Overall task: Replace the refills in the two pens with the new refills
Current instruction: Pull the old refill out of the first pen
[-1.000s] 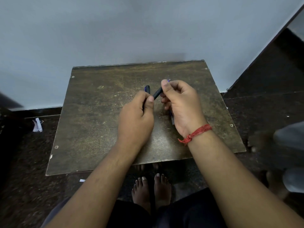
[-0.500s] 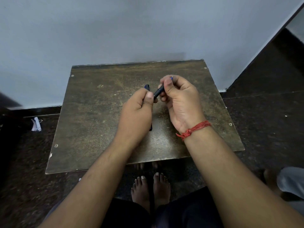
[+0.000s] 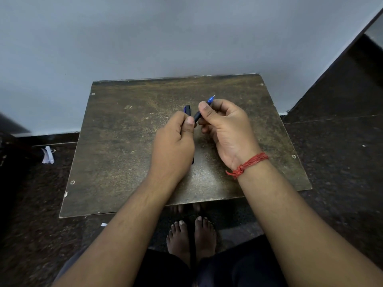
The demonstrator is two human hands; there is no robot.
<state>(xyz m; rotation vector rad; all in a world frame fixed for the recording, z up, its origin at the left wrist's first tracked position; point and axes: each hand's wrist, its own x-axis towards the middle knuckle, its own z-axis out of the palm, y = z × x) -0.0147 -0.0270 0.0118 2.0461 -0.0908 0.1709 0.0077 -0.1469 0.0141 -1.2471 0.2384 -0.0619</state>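
Note:
My left hand (image 3: pixel 174 146) is closed around a dark pen (image 3: pixel 187 110) held upright; its blue-edged top sticks out above my fingers and its lower end shows under my palm. My right hand (image 3: pixel 226 126) grips the other pen's front part (image 3: pixel 196 116), a dark sleeve with a blue pointed tip (image 3: pixel 211 98) poking out past my fingers toward the wall. The two pieces nearly meet between my thumbs, above the middle of the small brown table (image 3: pixel 124 154). No loose refills are visible.
The worn table stands against a grey wall (image 3: pixel 165 38). Dark floor (image 3: pixel 342 162) surrounds it. A crumpled white paper (image 3: pixel 48 155) lies on the floor at the left. My bare feet (image 3: pixel 191 237) rest under the table's front edge.
My right hand has rolled palm-up and lifted slightly, so the blue tip now shows past its fingers. The left hand has stayed almost in place.

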